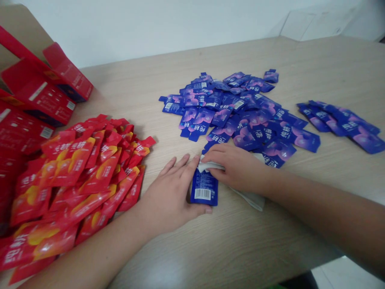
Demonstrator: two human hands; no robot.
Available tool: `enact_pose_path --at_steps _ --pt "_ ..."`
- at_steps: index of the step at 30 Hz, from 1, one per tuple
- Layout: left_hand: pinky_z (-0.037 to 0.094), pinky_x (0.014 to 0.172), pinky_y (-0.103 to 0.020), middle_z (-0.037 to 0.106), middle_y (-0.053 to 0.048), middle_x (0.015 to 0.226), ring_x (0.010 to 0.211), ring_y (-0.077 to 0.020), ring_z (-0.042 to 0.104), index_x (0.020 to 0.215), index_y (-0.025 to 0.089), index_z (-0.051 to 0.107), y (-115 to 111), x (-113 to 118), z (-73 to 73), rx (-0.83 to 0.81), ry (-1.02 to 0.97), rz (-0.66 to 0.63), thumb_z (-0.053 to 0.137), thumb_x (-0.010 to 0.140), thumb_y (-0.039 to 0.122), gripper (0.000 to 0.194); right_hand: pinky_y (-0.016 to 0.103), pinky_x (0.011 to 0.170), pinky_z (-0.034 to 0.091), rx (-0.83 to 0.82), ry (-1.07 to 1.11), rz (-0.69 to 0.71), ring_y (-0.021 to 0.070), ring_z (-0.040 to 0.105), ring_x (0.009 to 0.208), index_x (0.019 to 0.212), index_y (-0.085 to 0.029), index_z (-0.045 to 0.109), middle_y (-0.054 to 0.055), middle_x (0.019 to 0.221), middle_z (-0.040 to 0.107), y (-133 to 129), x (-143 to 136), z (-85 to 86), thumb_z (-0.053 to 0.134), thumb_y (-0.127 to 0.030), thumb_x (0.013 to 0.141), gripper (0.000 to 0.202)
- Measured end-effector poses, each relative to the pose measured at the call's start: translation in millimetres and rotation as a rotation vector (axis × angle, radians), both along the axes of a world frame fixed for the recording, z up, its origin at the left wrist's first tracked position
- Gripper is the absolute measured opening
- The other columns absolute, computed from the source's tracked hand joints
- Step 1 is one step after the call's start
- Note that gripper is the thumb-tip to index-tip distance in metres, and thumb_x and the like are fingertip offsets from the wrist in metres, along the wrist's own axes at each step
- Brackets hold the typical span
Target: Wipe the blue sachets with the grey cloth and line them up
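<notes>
A single blue pouch [205, 188] lies flat on the table with its barcode side up. My left hand [173, 190] rests beside it with fingers spread; the thumb and index finger touch its lower and left edges. My right hand [237, 166] grips a folded white cloth [251, 199] and presses it on the pouch's upper end, which is partly hidden under the cloth and fingers. Just beyond, a heap of blue and purple pouches [228, 104] spreads over the table. To the left sits a pile of red and orange pouches [81, 168].
Opened red cartons [39, 92] stand at the far left. A smaller group of blue pouches [341, 122] lies at the right on the wooden table [135, 84]. White wall [168, 24] borders the table's back edge.
</notes>
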State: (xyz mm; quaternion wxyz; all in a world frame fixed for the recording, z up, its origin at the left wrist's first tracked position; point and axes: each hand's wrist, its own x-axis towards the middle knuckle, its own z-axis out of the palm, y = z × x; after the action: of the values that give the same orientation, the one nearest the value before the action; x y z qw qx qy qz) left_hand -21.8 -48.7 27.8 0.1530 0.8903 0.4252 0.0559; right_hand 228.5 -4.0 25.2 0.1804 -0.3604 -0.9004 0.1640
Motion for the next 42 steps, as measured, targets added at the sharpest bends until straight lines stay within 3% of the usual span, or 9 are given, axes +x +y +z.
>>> enact_pose_path --at_steps 3,7,10,15,25,31,35,38,42 --pt "0.027 0.131 -0.068 0.041 -0.029 0.169 0.16 -0.0454 0.036 0.171 0.011 0.023 0 -1 2.2 -0.004 -0.017 -0.017 0.066 0.086 0.088 0.122 0.045 0.107 0.052 0.006 0.052 -0.03 0.0266 0.068 0.118 0.121 -0.022 0.072 0.009 0.121 0.074 0 2 -0.2 0.063 -0.018 0.101 0.022" --pt "0.027 0.132 -0.065 0.043 -0.025 0.17 0.161 -0.0414 0.036 0.17 0.013 0.025 -1 -1 2.3 0.013 -0.027 -0.013 0.057 0.1 0.076 0.099 0.044 0.106 0.053 -0.002 0.193 -0.05 0.0259 0.068 0.119 0.121 -0.023 0.071 0.008 0.123 0.076 -7 4 5.4 0.066 -0.019 0.099 0.023" --pt "0.026 0.132 -0.065 0.042 -0.026 0.17 0.161 -0.0415 0.036 0.171 0.012 0.021 -3 0 -1.1 0.037 -0.031 -0.001 0.062 0.098 0.074 0.104 0.039 0.102 0.054 -0.102 0.262 0.034 0.0233 0.07 0.116 0.119 -0.023 0.072 0.006 0.12 0.077 -20 0 14.4 0.07 -0.018 0.096 0.023" --pt "0.028 0.133 -0.063 0.042 -0.024 0.171 0.16 -0.04 0.039 0.172 0.015 0.015 -3 0 -4.9 0.05 -0.031 -0.001 0.066 0.094 0.078 0.112 0.04 0.101 0.052 -0.26 0.079 0.184 0.0238 0.071 0.107 0.105 -0.023 0.077 0.004 0.11 0.079 -33 -12 22.7 0.078 -0.014 0.09 0.017" --pt "0.029 0.13 -0.068 0.043 -0.028 0.168 0.159 -0.0434 0.041 0.171 0.012 0.016 -2 0 -5.1 0.058 -0.009 0.003 0.064 0.091 0.084 0.118 0.045 0.106 0.052 0.005 0.013 -0.052 0.0275 0.069 0.116 0.119 -0.021 0.076 0.008 0.12 0.077 7 4 -0.9 0.064 -0.021 0.102 0.021" --pt "0.027 0.132 -0.066 0.038 -0.03 0.17 0.159 -0.0461 0.038 0.172 0.01 0.016 -2 -1 -2.9 0.049 0.017 -0.017 0.077 0.076 0.088 0.137 0.044 0.104 0.054 0.027 0.119 -0.131 0.027 0.069 0.116 0.117 -0.02 0.073 0.008 0.119 0.077 1 5 2.1 0.066 -0.02 0.1 0.019" --pt "0.027 0.132 -0.065 0.037 -0.027 0.172 0.161 -0.044 0.036 0.173 0.012 0.013 0 -1 -2.8 0.031 0.011 -0.007 0.08 0.078 0.083 0.136 0.038 0.103 0.054 -0.165 0.232 0.048 0.0226 0.07 0.115 0.119 -0.022 0.072 0.005 0.12 0.077 -17 1 16.1 0.073 -0.018 0.095 0.024" --pt "0.026 0.133 -0.064 0.04 -0.026 0.171 0.161 -0.0434 0.036 0.172 0.012 0.017 0 -1 -2.9 0.005 -0.005 -0.001 0.081 0.078 0.082 0.133 0.034 0.1 0.054 -0.317 0.185 0.217 0.0207 0.072 0.109 0.11 -0.021 0.076 0.003 0.113 0.078 -27 -5 21.3 0.078 -0.013 0.088 0.023" --pt "0.025 0.133 -0.064 0.041 -0.026 0.171 0.161 -0.0438 0.035 0.172 0.012 0.019 0 -1 -2.6 0.0 -0.013 -0.004 0.082 0.077 0.081 0.133 0.038 0.103 0.052 -0.263 0.122 0.193 0.0232 0.071 0.109 0.104 -0.021 0.079 0.005 0.111 0.079 -27 -13 16.4 0.076 -0.01 0.088 0.019"
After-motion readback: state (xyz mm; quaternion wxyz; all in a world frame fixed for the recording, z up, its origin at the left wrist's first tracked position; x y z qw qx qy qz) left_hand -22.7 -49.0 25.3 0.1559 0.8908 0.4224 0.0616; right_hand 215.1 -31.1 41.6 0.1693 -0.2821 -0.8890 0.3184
